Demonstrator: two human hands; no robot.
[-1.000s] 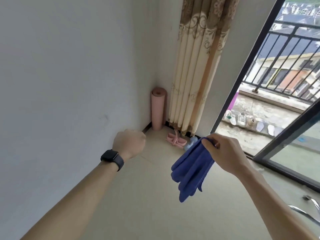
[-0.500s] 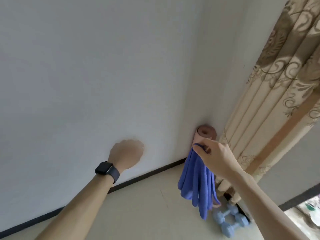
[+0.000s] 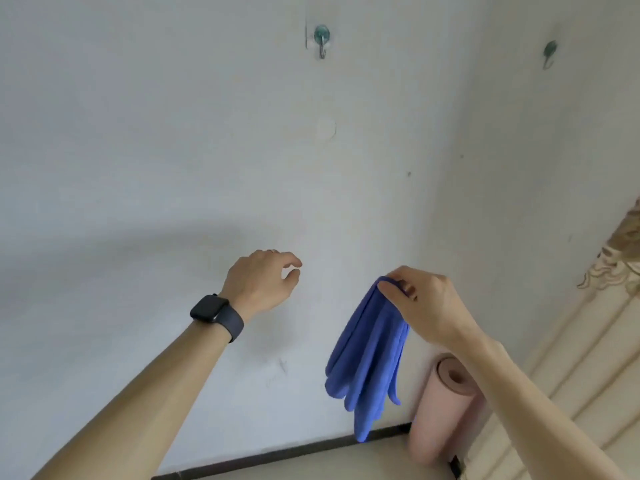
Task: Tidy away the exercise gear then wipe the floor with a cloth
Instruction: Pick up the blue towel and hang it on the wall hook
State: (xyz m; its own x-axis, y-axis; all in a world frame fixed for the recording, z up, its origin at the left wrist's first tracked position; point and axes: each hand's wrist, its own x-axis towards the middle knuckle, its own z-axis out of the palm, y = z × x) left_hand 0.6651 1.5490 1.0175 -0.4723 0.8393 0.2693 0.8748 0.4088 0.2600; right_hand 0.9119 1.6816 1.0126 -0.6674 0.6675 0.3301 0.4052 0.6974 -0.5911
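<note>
Pinching the top edge of the blue cloth (image 3: 370,358) between thumb and fingertips, your right hand (image 3: 429,306) holds it before the white wall (image 3: 173,133). Its soft folds hang lengthwise, free end pointing down toward the dark skirting (image 3: 277,457). Your left hand (image 3: 259,282) hovers alongside, fingers loosely curled, empty. The rolled pink yoga mat (image 3: 443,410) stands upright in the floor's corner beside the pleated curtain (image 3: 606,341).

Both arms reach forward; the left hand (image 3: 261,275) is loosely curled and holds nothing, while the right hand (image 3: 426,303) pinches a blue cloth (image 3: 370,358).
</note>
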